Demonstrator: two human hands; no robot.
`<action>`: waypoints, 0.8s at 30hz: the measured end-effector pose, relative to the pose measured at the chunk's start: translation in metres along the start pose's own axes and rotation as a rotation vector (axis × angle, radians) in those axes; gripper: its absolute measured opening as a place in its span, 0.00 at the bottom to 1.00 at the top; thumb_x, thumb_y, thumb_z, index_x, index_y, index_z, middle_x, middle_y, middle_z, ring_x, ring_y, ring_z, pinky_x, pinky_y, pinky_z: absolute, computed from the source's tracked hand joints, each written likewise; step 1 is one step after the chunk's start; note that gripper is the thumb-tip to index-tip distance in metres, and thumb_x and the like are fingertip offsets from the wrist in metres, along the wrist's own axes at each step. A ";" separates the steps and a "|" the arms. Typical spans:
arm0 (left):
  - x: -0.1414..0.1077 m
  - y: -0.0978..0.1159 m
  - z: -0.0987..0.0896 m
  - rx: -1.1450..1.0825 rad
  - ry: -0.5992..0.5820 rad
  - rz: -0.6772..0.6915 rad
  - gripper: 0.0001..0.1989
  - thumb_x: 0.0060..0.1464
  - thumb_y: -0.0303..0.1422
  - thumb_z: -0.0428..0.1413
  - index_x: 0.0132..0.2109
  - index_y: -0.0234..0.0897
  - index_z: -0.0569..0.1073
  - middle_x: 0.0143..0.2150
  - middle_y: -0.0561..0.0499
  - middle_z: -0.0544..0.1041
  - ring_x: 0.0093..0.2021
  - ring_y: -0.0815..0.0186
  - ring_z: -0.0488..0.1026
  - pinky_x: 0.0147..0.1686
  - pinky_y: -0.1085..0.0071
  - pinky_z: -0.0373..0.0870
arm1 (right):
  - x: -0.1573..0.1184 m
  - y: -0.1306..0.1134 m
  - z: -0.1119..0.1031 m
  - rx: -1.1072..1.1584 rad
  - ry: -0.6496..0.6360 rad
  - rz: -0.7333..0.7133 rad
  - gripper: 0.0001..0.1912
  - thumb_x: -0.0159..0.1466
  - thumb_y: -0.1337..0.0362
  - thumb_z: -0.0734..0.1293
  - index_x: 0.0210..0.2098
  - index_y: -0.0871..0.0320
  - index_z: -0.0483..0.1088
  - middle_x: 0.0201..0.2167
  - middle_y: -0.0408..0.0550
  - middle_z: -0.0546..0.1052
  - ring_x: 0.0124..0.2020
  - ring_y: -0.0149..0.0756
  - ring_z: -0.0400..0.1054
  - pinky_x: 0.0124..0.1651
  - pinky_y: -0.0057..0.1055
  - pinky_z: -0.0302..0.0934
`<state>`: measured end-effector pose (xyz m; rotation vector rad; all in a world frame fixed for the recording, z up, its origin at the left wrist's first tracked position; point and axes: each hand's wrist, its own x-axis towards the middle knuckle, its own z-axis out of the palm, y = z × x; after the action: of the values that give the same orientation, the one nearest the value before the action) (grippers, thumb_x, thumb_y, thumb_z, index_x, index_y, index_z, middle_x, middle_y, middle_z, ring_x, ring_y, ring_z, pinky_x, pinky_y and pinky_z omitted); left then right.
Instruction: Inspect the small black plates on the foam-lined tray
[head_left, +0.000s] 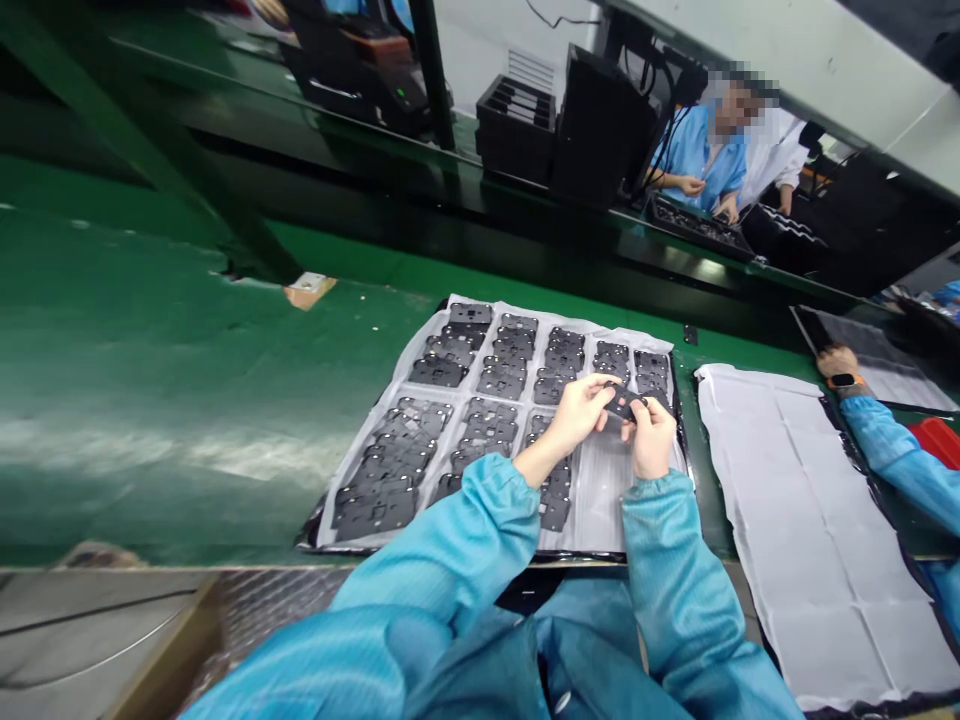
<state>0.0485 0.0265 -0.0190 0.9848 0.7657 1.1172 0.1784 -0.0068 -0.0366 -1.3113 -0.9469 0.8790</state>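
Note:
Between my two hands is a small flat black part with cutouts [621, 402], raised over the tray. My left hand [581, 412] pinches its left end, and my right hand [651, 435] grips its right end. Below them lies a divided tray lined with white sheet [600, 500]. Rows of similar black parts [401, 450] fill several of its compartments, overlapping one another. In the front right compartments the white lining shows bare. The fingers partly cover the held part, so its exact kind cannot be made out.
Right of my tray lies another white-lined tray [810, 530]. A co-worker's hand with a watch [838, 365] rests at a further tray [885, 360]. A loose black piece [691, 335] lies on the green bench [150, 380]. A green post [187, 190] stands left; black bins [516, 125] sit behind.

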 end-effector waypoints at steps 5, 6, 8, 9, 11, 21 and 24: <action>0.001 0.003 -0.001 -0.057 0.025 -0.043 0.14 0.53 0.36 0.55 0.40 0.28 0.77 0.28 0.51 0.73 0.12 0.79 0.59 0.12 0.79 0.49 | -0.003 -0.003 0.003 -0.036 -0.034 -0.028 0.15 0.59 0.54 0.68 0.28 0.61 0.67 0.17 0.38 0.68 0.12 0.24 0.59 0.14 0.22 0.52; 0.001 0.004 -0.001 -0.057 0.040 -0.037 0.14 0.53 0.36 0.55 0.39 0.29 0.77 0.27 0.52 0.72 0.12 0.79 0.58 0.12 0.79 0.48 | -0.004 -0.003 0.004 -0.037 -0.043 -0.032 0.15 0.59 0.54 0.68 0.28 0.61 0.67 0.17 0.38 0.69 0.12 0.24 0.59 0.14 0.22 0.52; 0.001 0.006 -0.001 -0.043 0.067 -0.017 0.12 0.51 0.35 0.54 0.36 0.29 0.77 0.25 0.52 0.73 0.12 0.78 0.58 0.11 0.79 0.48 | -0.005 -0.003 0.005 -0.034 -0.051 -0.052 0.14 0.59 0.55 0.68 0.29 0.61 0.67 0.18 0.38 0.69 0.12 0.24 0.59 0.14 0.22 0.52; 0.001 0.007 -0.002 -0.029 0.081 -0.003 0.11 0.50 0.34 0.54 0.34 0.29 0.77 0.24 0.52 0.73 0.12 0.78 0.58 0.11 0.79 0.49 | -0.005 -0.002 0.005 -0.035 -0.048 -0.066 0.13 0.59 0.56 0.69 0.30 0.61 0.68 0.18 0.38 0.69 0.12 0.25 0.60 0.14 0.22 0.53; 0.000 0.008 -0.002 0.009 0.119 0.033 0.10 0.48 0.32 0.54 0.31 0.29 0.77 0.22 0.53 0.73 0.13 0.77 0.58 0.12 0.78 0.50 | -0.006 -0.001 0.004 -0.043 -0.030 -0.085 0.12 0.58 0.57 0.69 0.33 0.61 0.70 0.20 0.38 0.71 0.13 0.26 0.61 0.14 0.23 0.54; -0.002 0.007 -0.004 0.158 0.237 0.170 0.10 0.49 0.30 0.54 0.31 0.33 0.81 0.29 0.50 0.80 0.32 0.67 0.75 0.33 0.74 0.69 | -0.005 -0.004 0.008 0.091 -0.098 0.018 0.15 0.60 0.55 0.67 0.41 0.59 0.73 0.27 0.42 0.73 0.18 0.27 0.64 0.16 0.25 0.57; -0.003 0.008 -0.005 0.188 0.218 0.220 0.10 0.49 0.29 0.55 0.32 0.34 0.81 0.31 0.50 0.81 0.33 0.66 0.76 0.35 0.73 0.70 | -0.005 -0.006 0.009 0.155 -0.103 0.026 0.14 0.59 0.56 0.68 0.40 0.59 0.73 0.28 0.42 0.72 0.18 0.26 0.63 0.16 0.24 0.56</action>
<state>0.0406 0.0256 -0.0132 1.1372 0.9692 1.3774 0.1681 -0.0089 -0.0308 -1.1570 -0.9238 1.0279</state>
